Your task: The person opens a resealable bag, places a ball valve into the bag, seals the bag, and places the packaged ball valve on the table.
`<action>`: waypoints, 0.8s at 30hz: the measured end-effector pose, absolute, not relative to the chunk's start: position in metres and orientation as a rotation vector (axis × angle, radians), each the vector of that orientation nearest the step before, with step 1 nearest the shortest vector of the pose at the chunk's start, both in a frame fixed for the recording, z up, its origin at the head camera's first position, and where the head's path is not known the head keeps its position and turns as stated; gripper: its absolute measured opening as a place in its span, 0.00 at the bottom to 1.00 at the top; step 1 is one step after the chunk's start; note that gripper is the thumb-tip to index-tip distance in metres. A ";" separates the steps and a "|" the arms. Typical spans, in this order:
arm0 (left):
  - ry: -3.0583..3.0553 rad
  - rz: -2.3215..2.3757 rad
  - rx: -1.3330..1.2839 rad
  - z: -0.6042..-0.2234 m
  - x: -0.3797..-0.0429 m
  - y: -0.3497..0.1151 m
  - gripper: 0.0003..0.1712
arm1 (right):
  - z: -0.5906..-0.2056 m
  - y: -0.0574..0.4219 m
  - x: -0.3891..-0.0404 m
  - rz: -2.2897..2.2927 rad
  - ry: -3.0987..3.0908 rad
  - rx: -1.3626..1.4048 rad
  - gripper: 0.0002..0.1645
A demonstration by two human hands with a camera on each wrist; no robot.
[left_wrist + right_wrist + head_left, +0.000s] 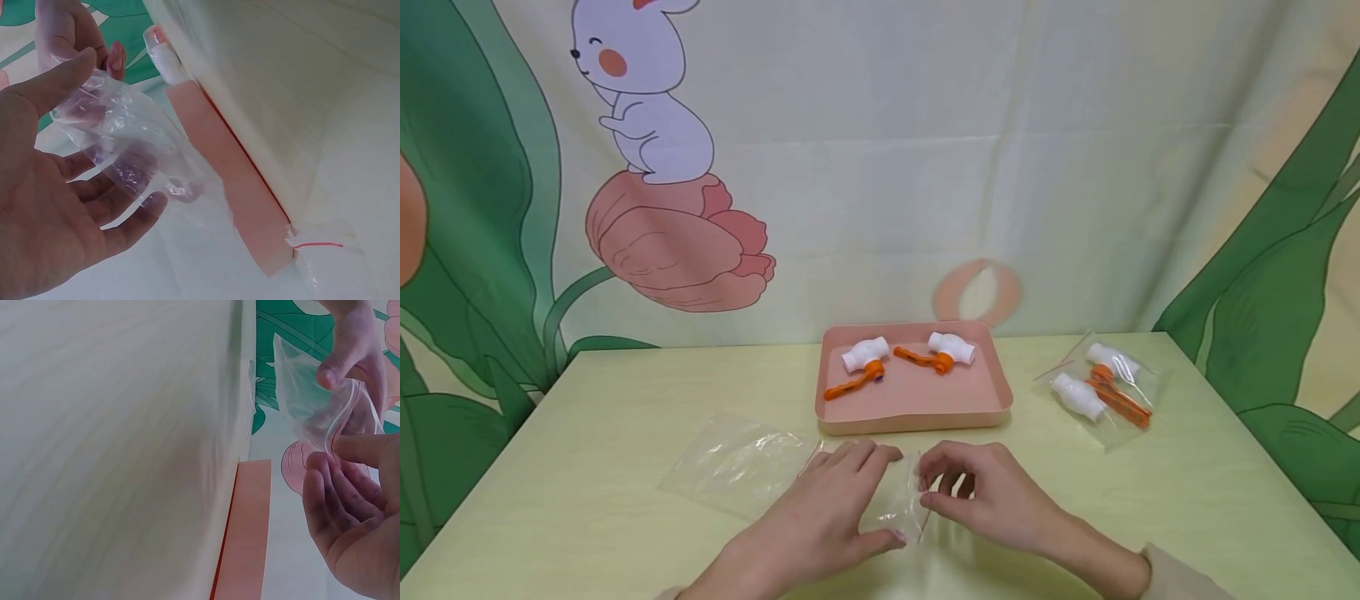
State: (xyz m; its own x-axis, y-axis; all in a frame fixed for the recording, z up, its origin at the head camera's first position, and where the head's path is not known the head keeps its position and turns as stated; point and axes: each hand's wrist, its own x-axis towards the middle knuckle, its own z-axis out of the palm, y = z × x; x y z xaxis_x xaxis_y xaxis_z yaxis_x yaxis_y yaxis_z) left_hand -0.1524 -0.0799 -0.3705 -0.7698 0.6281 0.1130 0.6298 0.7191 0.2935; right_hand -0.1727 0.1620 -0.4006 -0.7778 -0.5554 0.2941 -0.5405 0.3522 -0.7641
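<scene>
A clear zip bag (891, 498) with a red line along its mouth is held between my two hands over the table in front of the tray. My left hand (823, 517) grips it from the side, thumb on the near edge and fingers at the far edge. At the bag's mouth, my right hand (996, 492) pinches the zip strip between thumb and index finger. In the right wrist view, the bag's zip (342, 422) curves and its lips stand slightly apart. No object shows inside this bag.
Behind my hands stands a pink tray (917, 421) holding two white ball valves with orange handles, one left (865, 356) and one right (952, 348). A filled bag (1101, 396) with two similar valves lies at right. Another clear bag (730, 462) lies flat at left.
</scene>
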 end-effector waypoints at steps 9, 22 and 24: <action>-2.964 -0.429 -1.043 -0.372 -0.152 -0.083 0.49 | -0.397 0.161 -0.172 -1.556 2.455 -0.909 0.17; -3.054 -0.456 -1.034 -0.382 -0.158 -0.093 0.55 | -0.395 0.167 -0.172 -1.722 2.275 -0.886 0.16; -3.035 -0.462 -1.041 -0.383 -0.158 -0.093 0.52 | -0.395 0.168 -0.173 -1.724 2.292 -0.900 0.14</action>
State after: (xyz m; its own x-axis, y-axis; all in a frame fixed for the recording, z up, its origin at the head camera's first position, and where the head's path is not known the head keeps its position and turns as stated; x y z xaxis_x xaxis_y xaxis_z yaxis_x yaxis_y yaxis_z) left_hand -0.1585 -0.0932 -0.3826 -0.7894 0.6139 -0.0023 0.5855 0.7539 0.2980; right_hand -0.1728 0.1676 -0.3946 -0.8122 -0.5322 0.2389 -0.3773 0.1669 -0.9109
